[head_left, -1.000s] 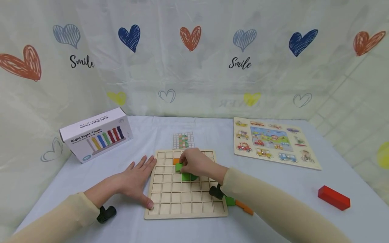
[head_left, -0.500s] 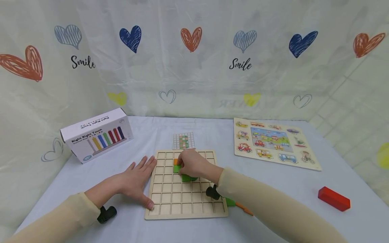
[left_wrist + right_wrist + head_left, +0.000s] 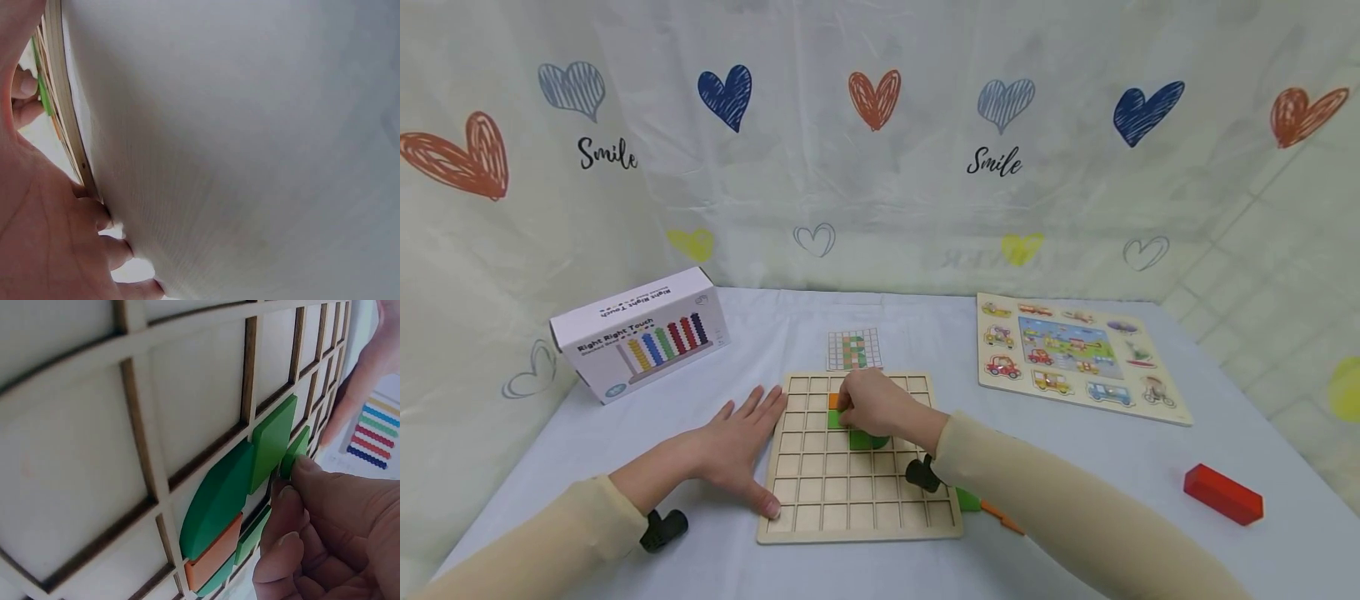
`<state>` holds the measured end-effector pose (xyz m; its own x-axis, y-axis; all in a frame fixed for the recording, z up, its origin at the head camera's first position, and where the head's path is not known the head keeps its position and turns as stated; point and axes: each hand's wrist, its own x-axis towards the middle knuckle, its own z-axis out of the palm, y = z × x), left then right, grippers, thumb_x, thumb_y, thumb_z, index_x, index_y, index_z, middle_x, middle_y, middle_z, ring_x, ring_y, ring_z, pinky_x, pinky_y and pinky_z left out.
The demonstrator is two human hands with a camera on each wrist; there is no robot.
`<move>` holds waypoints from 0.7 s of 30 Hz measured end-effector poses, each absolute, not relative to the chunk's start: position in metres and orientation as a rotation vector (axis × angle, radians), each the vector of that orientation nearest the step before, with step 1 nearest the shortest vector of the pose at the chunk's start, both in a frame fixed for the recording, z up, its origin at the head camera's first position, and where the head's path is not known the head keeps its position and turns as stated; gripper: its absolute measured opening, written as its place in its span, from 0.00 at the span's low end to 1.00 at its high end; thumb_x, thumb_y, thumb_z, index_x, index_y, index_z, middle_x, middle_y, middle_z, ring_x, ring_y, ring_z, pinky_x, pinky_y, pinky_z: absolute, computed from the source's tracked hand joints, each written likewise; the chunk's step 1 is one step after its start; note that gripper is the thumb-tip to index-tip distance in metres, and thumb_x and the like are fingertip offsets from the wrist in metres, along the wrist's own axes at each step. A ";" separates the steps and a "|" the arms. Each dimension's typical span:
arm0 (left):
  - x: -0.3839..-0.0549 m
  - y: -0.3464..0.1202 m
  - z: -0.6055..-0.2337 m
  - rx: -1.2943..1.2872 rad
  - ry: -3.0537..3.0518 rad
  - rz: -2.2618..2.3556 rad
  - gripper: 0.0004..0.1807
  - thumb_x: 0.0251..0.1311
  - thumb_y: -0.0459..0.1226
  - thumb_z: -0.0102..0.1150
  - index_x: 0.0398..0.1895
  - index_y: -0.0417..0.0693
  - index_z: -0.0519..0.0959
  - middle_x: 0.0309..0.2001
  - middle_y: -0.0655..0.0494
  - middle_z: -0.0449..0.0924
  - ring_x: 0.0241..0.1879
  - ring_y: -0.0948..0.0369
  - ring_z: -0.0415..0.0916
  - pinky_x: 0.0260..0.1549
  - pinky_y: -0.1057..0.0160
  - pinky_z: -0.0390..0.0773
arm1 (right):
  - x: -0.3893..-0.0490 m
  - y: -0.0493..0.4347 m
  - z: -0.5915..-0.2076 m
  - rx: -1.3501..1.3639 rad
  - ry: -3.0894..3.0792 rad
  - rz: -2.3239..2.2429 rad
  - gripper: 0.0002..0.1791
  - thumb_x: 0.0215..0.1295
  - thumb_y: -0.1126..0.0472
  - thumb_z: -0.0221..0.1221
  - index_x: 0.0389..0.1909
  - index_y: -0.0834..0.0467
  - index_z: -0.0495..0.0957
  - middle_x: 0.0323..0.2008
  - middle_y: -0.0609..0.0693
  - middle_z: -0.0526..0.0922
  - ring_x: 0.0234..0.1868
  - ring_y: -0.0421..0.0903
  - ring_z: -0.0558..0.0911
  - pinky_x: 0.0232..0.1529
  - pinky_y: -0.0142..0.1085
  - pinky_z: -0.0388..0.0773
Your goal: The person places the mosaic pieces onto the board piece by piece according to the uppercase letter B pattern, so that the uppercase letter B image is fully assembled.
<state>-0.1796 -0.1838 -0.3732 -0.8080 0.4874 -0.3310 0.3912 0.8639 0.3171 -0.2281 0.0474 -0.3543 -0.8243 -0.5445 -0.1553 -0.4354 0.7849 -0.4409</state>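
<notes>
A wooden grid board (image 3: 859, 536) lies in front of me. My right hand (image 3: 886, 406) is over its upper middle, thumb and fingers pinching a light green square tile (image 3: 295, 451) at a cell. Just above that tile in the head view is an orange tile (image 3: 832, 402). Another light green tile (image 3: 859, 441) and a dark green rounded tile (image 3: 881, 442) sit in neighbouring cells. The right wrist view also shows an orange tile (image 3: 214, 551) by the rounded one; my right hand hides some cells. My left hand (image 3: 730, 454) rests spread along the board's left edge, fingers straight.
Behind the board lies a pattern card (image 3: 854, 348). A white bead-toy box (image 3: 643, 337) stands back left, a vehicle puzzle (image 3: 1138, 392) back right. A red block (image 3: 1223, 494) is far right. Green (image 3: 967, 500) and orange pieces (image 3: 1002, 518) lie under my right forearm.
My right hand has shifted slightly left, bringing the light green tile from a tilted position to its cell below the orange tile. The left hand has stayed put.
</notes>
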 end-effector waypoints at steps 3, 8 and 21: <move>-0.180 -0.184 -0.374 0.647 2.631 0.319 0.80 0.37 0.72 0.74 0.81 0.33 0.42 0.83 0.35 0.35 0.81 0.33 0.31 0.72 0.23 0.39 | -0.228 0.047 -0.355 -0.753 2.716 -0.557 0.02 0.65 0.66 0.68 0.36 0.60 0.88 0.33 0.50 0.89 0.29 0.39 0.81 0.33 0.31 0.81; -0.181 -0.184 -0.374 0.644 2.629 0.316 0.81 0.37 0.72 0.74 0.82 0.34 0.41 0.83 0.35 0.35 0.81 0.33 0.30 0.72 0.23 0.39 | -0.228 0.046 -0.356 -0.750 2.728 -0.550 0.02 0.64 0.66 0.69 0.35 0.60 0.89 0.33 0.51 0.89 0.30 0.39 0.82 0.33 0.30 0.81; -0.180 -0.184 -0.373 0.642 2.630 0.311 0.80 0.37 0.72 0.74 0.81 0.34 0.42 0.83 0.35 0.36 0.81 0.33 0.31 0.72 0.23 0.39 | -0.225 0.046 -0.356 -0.779 2.759 -0.543 0.02 0.63 0.65 0.70 0.30 0.58 0.88 0.31 0.49 0.89 0.30 0.40 0.83 0.33 0.31 0.82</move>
